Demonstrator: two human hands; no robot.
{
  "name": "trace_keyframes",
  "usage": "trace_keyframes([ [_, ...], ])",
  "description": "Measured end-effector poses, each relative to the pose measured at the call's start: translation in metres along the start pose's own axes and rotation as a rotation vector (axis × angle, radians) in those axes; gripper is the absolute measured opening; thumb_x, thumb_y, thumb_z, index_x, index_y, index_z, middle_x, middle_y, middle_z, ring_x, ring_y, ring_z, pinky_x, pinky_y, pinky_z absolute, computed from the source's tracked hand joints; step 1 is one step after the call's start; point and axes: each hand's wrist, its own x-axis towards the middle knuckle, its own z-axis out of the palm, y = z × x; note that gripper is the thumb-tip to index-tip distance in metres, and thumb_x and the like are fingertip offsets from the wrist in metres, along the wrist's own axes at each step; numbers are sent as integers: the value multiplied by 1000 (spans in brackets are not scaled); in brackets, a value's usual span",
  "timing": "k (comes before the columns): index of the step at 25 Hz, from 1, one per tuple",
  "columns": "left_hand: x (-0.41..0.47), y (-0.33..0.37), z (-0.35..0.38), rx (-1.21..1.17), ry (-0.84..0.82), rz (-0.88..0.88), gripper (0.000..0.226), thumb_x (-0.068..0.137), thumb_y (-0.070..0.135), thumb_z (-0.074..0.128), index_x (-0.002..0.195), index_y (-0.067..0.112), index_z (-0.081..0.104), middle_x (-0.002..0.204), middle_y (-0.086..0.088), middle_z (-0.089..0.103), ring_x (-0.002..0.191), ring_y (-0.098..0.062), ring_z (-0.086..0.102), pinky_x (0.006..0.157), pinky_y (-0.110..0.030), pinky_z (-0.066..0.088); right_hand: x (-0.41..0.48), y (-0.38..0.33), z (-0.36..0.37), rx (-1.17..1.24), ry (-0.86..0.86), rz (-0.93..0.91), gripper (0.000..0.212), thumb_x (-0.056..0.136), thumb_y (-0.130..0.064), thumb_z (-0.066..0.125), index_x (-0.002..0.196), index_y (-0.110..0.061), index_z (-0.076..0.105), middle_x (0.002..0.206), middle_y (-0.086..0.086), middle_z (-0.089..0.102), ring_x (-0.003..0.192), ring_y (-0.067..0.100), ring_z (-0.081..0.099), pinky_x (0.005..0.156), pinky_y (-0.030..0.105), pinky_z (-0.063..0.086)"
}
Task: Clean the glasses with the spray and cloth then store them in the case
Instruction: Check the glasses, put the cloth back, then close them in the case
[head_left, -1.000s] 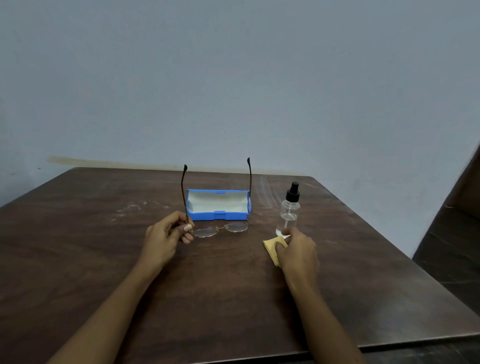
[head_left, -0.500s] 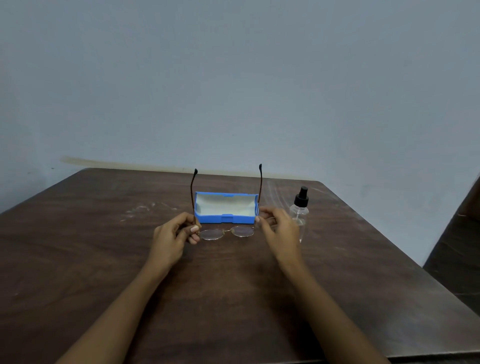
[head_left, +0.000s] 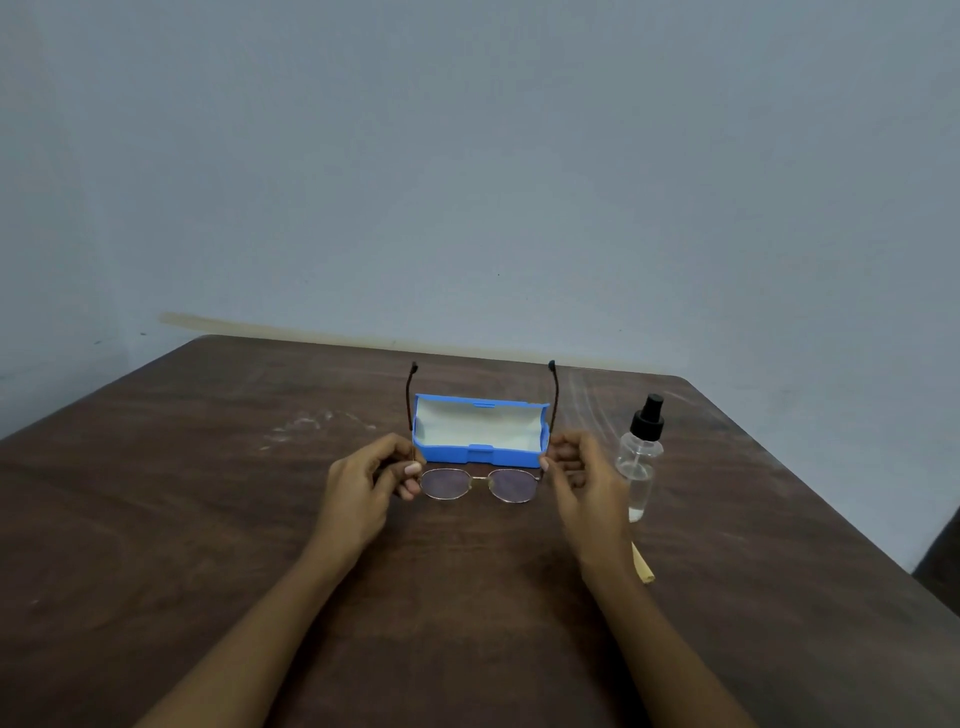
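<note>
The thin gold-rimmed glasses (head_left: 479, 484) hover just above the table, lenses toward me and both dark temples standing up. My left hand (head_left: 363, 480) pinches the left hinge and my right hand (head_left: 582, 480) pinches the right hinge. Right behind the glasses lies the blue case (head_left: 480, 457), open, with a pale lining. A clear spray bottle (head_left: 640, 462) with a black nozzle stands upright just right of my right hand. The yellow cloth (head_left: 643, 564) lies on the table beside my right wrist, mostly hidden by the forearm.
The dark wooden table (head_left: 208, 519) ends at a grey wall behind the case and drops off along its right edge. Pale scuff marks (head_left: 317, 423) show on the wood left of the case.
My right hand let go of the cloth, left it on the table and moved left to grip the right hinge of the glasses. The left hand kept its hold.
</note>
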Motion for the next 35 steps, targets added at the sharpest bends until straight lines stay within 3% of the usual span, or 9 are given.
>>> trace_keyframes([
  [4,1,2,2,25,3,-8,35,84,-4,52,66,26,56,67,1,63,61,0,59,51,-11,49,0,4,1,-73,-27,-57,20,82,2,59,99,-9,62,80,-8,59,79,-9,57,67,5,46],
  [9,0,1,2,-3,10,-11,38,83,-5,55,63,28,55,63,23,65,57,2,59,49,-12,48,0,9,3,-142,-41,-145,20,80,-1,59,92,-14,68,84,-3,67,78,8,57,70,21,45],
  [14,1,1,1,-23,19,-20,37,83,-5,54,65,27,58,62,26,65,55,2,59,48,-12,48,1,13,7,-220,-39,-197,26,75,-4,55,85,-21,72,82,-2,69,81,6,51,73,8,35],
  [17,2,-1,1,-43,35,-20,36,82,-5,56,65,26,61,60,15,67,53,1,58,48,-14,49,0,14,6,-262,-48,-209,31,73,1,54,82,-21,74,79,-2,68,77,3,48,75,-1,30],
  [20,3,-1,2,-65,23,-40,30,82,-4,55,72,23,64,62,9,67,58,0,60,50,-13,50,0,12,5,-243,-39,-204,26,75,-4,55,81,-20,74,77,-10,62,80,1,45,76,0,31],
  [24,2,1,3,-97,42,-26,27,83,-8,51,82,15,66,71,-5,66,57,-2,60,52,-10,49,2,12,5,-157,-57,-104,17,78,-3,63,87,-12,73,80,-9,59,75,2,55,73,3,38],
  [28,5,-3,1,-154,94,-14,39,82,-12,49,82,24,62,57,1,67,53,-7,60,54,-12,51,4,11,1,-14,-75,85,18,75,6,67,85,-8,72,80,-14,56,71,-10,58,68,3,44],
  [32,5,-2,1,-191,131,2,40,80,-13,51,82,26,61,54,0,65,49,-6,58,52,-14,50,2,7,-1,36,-84,142,34,74,3,68,67,-30,66,78,-8,57,70,-6,58,68,6,45],
  [35,3,-2,1,-187,130,25,34,81,-7,57,85,26,66,55,0,66,50,-5,57,51,-13,50,1,5,-1,3,-86,122,20,75,3,67,74,-17,70,77,-5,59,73,-10,55,66,3,41],
])
